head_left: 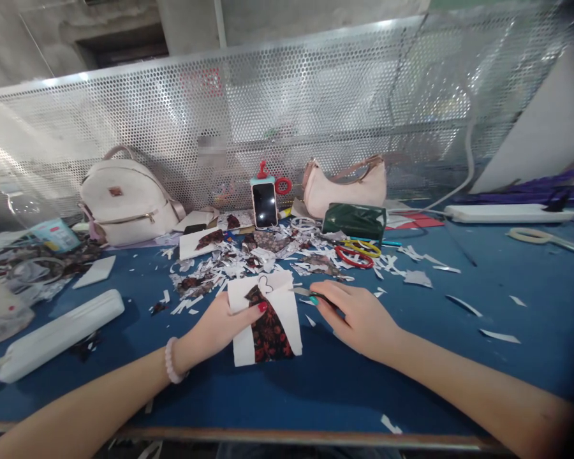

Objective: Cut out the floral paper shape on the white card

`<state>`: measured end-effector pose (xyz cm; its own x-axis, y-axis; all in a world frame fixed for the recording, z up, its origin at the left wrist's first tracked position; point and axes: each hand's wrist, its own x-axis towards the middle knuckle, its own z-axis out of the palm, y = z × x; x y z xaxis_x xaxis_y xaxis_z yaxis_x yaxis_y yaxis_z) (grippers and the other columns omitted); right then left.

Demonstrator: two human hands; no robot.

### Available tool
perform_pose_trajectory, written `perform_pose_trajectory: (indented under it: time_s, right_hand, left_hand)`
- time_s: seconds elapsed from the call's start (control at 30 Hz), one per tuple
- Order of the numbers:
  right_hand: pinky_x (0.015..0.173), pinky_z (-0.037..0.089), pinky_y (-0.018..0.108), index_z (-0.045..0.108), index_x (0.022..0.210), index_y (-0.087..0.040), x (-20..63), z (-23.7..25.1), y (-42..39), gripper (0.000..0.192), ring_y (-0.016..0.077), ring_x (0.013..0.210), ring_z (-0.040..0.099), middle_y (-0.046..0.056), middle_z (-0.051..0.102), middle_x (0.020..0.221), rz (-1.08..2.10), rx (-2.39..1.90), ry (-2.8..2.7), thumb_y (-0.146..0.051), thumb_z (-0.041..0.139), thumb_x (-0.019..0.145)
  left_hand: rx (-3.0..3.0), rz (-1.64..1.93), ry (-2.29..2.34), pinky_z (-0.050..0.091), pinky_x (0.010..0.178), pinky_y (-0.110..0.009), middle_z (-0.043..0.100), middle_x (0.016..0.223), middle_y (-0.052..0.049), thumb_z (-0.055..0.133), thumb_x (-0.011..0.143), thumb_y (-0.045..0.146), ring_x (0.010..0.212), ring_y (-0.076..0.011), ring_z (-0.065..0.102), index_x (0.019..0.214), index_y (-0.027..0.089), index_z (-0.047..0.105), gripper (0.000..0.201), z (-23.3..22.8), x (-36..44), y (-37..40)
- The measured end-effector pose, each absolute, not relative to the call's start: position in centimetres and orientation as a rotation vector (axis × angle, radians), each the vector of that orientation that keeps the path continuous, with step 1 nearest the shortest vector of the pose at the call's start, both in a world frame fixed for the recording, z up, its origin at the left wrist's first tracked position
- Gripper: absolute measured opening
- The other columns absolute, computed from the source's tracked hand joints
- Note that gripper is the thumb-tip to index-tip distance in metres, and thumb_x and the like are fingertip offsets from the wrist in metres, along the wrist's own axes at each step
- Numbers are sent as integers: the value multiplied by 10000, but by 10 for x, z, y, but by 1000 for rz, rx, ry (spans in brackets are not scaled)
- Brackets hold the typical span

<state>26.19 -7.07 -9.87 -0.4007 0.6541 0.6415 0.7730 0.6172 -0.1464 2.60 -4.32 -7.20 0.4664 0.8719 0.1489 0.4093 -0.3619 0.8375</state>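
Note:
My left hand (222,328) grips a white card (286,306) by its left side, with the thumb lying across the front. On the card is a dark piece of red-patterned material (270,331), and above it a small curved black outline is drawn. My right hand (354,315) is closed on a small tool with a metal blade (302,291) and a dark handle. The blade points left, at the card's upper right edge. Most of the handle is hidden by my fingers, so its exact kind cannot be made out.
White paper scraps and patterned pieces (268,245) litter the blue table (344,395). Behind them stand a phone (264,205), a backpack (124,201), a handbag (347,188) and a green pouch (354,220). Red- and yellow-handled scissors (356,252) and a tape roll (529,236) lie rightward; a white power strip (64,335) lies left.

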Motion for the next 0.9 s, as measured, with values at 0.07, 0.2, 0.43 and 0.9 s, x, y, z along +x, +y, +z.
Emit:
perform_pose_trajectory:
  time_s: [0.07, 0.2, 0.43, 0.9]
  right_hand:
    - [582, 475, 270, 546, 959, -172, 262, -99, -71, 216, 172, 687, 622, 82, 656, 861, -216, -1127, -2169, -167, 352, 863]
    - [574, 469, 271, 538, 952, -169, 262, -99, -71, 205, 174, 680, 622, 79, 657, 854, -236, -1120, -2168, -161, 354, 862]
    - [548, 445, 260, 552, 924, -166, 259, -99, -72, 194, 166, 637, 606, 73, 646, 797, -282, -1096, -2181, -167, 367, 866]
    - [536, 401, 256, 505, 899, -177, 251, -94, -80, 144, 157, 611, 581, 42, 622, 747, -222, -1029, -2248, -160, 371, 847]
  left_hand:
    - [1959, 779, 1084, 469, 896, -353, 653, 1082, -56, 552, 774, 374, 976, -241, 606, 1081, 162, 611, 377, -74, 26, -42]
    - [1946, 783, 1081, 464, 902, -343, 645, 1101, -49, 554, 773, 380, 993, -237, 599, 1091, 168, 609, 387, -76, 26, -41]
    - [1901, 719, 1085, 494, 850, -357, 667, 1054, -48, 562, 771, 387, 947, -247, 620, 1103, 166, 604, 402, -73, 28, -44]
    - [1876, 767, 1071, 494, 848, -358, 661, 1060, -53, 544, 783, 387, 957, -243, 613, 1067, 152, 601, 374, -76, 29, -44]
